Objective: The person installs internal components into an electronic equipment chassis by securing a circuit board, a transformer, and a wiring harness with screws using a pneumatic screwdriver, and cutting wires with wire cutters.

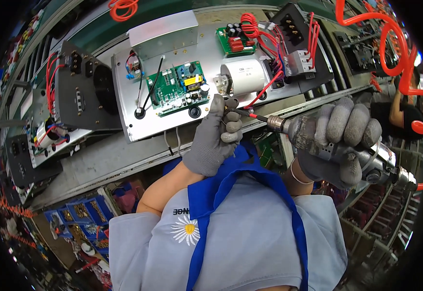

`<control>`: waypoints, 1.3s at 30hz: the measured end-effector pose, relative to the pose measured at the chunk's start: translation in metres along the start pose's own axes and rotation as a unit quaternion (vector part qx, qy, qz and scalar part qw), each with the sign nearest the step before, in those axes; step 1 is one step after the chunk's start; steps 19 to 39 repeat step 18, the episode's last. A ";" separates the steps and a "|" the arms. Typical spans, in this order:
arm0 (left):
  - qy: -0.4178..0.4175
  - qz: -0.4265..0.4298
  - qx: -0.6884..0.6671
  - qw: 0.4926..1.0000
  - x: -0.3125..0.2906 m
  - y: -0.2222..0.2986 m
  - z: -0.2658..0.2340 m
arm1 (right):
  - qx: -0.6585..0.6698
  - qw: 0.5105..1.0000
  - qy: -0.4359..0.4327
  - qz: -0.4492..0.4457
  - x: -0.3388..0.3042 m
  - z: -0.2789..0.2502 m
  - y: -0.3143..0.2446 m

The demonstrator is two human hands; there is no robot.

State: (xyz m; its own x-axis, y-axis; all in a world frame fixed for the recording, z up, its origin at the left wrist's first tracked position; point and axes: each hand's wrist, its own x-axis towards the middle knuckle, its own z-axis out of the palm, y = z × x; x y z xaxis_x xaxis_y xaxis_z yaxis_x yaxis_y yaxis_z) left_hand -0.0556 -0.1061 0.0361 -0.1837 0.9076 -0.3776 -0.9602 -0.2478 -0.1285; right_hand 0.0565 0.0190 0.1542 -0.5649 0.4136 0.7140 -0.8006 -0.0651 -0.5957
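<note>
My right hand (349, 128), in a grey glove, is wrapped around a pneumatic screwdriver (303, 131) held nearly level, its bit pointing left. My left hand (216, 136), also gloved, has its fingers curled and pinched at the bit's tip. Whatever small thing sits between those fingers is hidden. Just beyond them lies a metal chassis plate (138, 126) at the near edge of the bench. On it are a green circuit board (177, 87), a white cylindrical capacitor (244, 77) with a metal clamp at its left end, and a red wire (264, 92) running close past the bit.
A second unit with a black panel (83, 87) stands at the left. A smaller green board (235, 41) and a bent metal cover (163, 34) are farther back. Coiled red air hose (395, 48) hangs at the right. Blue parts bins (83, 213) sit low at the left.
</note>
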 end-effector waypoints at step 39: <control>-0.059 -0.014 0.091 0.994 0.049 -0.050 0.041 | 0.033 0.998 -0.055 -0.013 0.010 -0.076 -0.061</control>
